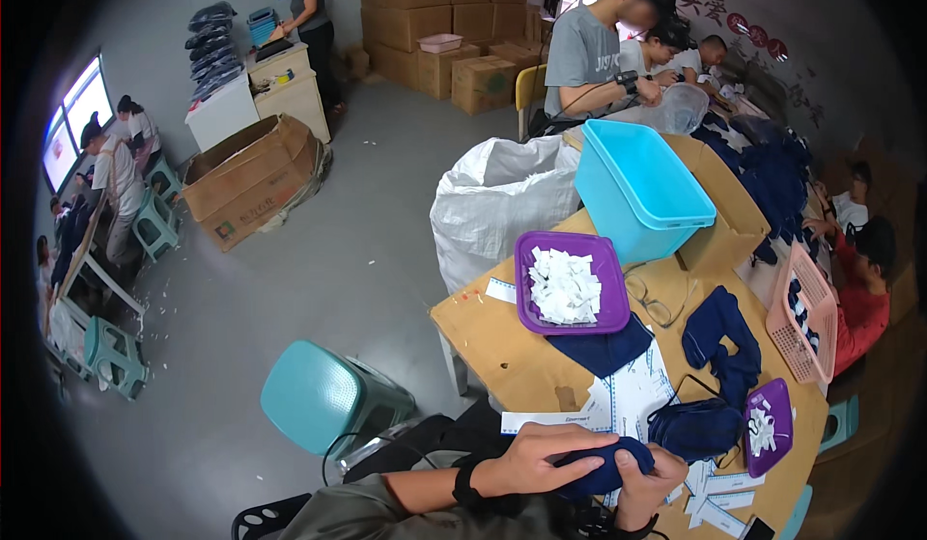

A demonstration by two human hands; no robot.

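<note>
Close to the table's near edge, a piece of navy cloth (pixel 601 474) is held between both of my hands. My left hand (pixel 541 455) grips its left side with thumb and fingers, a dark band on the wrist. On the right side my right hand (pixel 649 482) pinches the cloth with the thumb on top. A bundled navy fabric item with a thin cord (pixel 693 428) lies just beyond my right hand. White paper strips with blue edges (pixel 632 386) spread under and around it. A purple basket (pixel 618 320) full of small white labels stands farther off.
The brown table (pixel 473 332) also carries a blue bin (pixel 666 220), glasses (pixel 654 306), a small purple basket (pixel 780 455) and a pink basket (pixel 823 347). A teal stool (pixel 309 395) stands left, a white sack (pixel 483 217) beyond. Several people work around.
</note>
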